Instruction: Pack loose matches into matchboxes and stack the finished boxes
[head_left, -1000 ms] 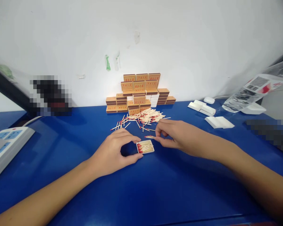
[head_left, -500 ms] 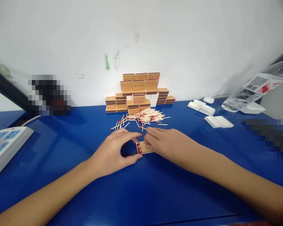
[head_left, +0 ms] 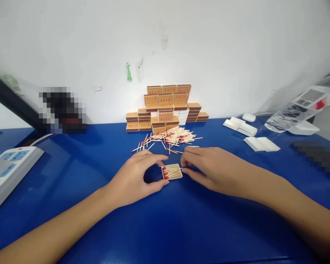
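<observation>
A small white matchbox tray [head_left: 172, 172], filled with red-tipped matches, lies on the blue table [head_left: 165, 223]. My left hand [head_left: 136, 178] curls round the tray's left end, with thumb and forefinger touching it. My right hand [head_left: 209, 167] rests at the tray's right end, its fingertips pinched together against the match ends. Whether a match is between them I cannot make out. A loose pile of matches [head_left: 170, 138] lies just behind both hands.
Stacked orange matchboxes [head_left: 166, 108] stand against the white wall. White box parts [head_left: 261, 143] and a plastic bag [head_left: 297, 110] lie at the right. A white power strip [head_left: 8, 165] sits at the left edge.
My right hand carried a match from above the tray into it, then drew back to the tray's right end. The left hand kept its hold on the tray.
</observation>
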{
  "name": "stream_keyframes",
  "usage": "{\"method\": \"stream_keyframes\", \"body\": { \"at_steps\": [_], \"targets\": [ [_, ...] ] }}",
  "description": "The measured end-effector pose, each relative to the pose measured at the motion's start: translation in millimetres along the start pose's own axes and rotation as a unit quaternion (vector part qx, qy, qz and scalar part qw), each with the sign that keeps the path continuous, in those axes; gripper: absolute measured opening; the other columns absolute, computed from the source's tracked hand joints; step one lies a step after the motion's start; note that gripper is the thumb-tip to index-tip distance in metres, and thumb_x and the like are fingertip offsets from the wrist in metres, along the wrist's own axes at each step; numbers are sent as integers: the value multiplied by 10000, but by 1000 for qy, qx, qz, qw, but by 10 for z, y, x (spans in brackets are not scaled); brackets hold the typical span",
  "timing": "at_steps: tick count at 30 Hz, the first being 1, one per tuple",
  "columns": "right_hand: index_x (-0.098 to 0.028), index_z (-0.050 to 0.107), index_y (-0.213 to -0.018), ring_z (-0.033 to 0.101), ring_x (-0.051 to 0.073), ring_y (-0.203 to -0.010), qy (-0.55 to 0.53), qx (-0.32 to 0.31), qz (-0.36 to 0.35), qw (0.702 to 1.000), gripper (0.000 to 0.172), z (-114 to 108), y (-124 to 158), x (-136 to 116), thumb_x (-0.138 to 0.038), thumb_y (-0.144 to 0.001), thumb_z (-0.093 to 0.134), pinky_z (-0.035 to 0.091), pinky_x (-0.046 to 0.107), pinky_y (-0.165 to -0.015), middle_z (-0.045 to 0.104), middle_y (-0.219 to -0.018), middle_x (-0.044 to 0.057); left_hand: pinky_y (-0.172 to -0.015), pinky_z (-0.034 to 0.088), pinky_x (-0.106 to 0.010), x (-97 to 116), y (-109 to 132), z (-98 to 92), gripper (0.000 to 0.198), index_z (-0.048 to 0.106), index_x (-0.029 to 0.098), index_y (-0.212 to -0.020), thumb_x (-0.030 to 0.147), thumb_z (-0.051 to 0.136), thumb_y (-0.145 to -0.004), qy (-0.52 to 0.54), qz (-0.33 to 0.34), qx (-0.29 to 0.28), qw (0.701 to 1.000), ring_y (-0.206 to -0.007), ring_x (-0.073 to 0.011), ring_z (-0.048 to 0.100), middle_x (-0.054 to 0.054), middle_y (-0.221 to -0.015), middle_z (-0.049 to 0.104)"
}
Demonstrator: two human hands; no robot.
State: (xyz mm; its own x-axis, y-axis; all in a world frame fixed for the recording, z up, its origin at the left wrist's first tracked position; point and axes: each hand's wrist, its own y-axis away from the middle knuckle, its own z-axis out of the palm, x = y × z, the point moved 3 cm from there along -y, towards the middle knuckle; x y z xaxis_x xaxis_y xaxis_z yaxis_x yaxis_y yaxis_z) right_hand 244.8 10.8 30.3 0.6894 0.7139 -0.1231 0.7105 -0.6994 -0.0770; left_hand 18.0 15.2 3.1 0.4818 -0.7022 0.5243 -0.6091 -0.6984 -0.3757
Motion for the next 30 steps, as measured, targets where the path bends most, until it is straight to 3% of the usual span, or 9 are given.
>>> {"method": "stream_keyframes", "body": {
  "at_steps": [6,14,22,24,27,30],
  "targets": [
    [-183,635,-949,642,174,-728,-12,6,-5,1000,130,26,-21,5,-181,-1042,545,431,314,-673,711,-942,47,-985,564,-435,-4,3,6,499,651,238,-1348,298,824,-883,1,2,3,1000,-1068,-235,713,-34,-1132,784],
    [-171,662,-970,665,191,-734,55,28,-28,998,128,43,-43,-25,-185,-1049,562,421,320,-648,722,-953,57,-983,558,-428,-3,9,1,516,640,231,-1357,297,827,-881,0,7,1,1000,-1072,-239,709,-37,-1131,782],
    [-174,686,-1024,664,192,-778,1,63,-49,997,202,114,-45,-50,-228,-1082,501,415,316,-669,706,-960,63,-976,569,-434,8,-1,3,497,649,207,-1330,291,834,-877,-3,14,4,1000,-1065,-237,709,-44,-1125,780],
    [-176,690,-1020,655,185,-773,-13,91,-18,996,185,118,-75,-9,-219,-1068,516,406,309,-671,711,-956,62,-976,572,-441,5,-3,1,472,662,209,-1307,292,834,-876,-3,14,4,1000,-1062,-241,712,-50,-1133,781],
    [-190,690,-968,629,175,-742,-43,140,90,985,113,127,-147,130,-238,-1018,602,396,303,-666,710,-905,40,-978,571,-448,2,0,5,398,689,228,-1245,286,830,-877,0,13,-7,1000,-1060,-242,711,-50,-1152,784],
    [-198,675,-890,605,170,-722,-81,132,174,972,119,184,-217,264,-292,-963,685,397,301,-660,696,-861,25,-988,566,-447,8,8,12,348,702,239,-1199,280,829,-878,3,14,-11,1000,-1071,-234,706,-43,-1177,781]
  ]
}}
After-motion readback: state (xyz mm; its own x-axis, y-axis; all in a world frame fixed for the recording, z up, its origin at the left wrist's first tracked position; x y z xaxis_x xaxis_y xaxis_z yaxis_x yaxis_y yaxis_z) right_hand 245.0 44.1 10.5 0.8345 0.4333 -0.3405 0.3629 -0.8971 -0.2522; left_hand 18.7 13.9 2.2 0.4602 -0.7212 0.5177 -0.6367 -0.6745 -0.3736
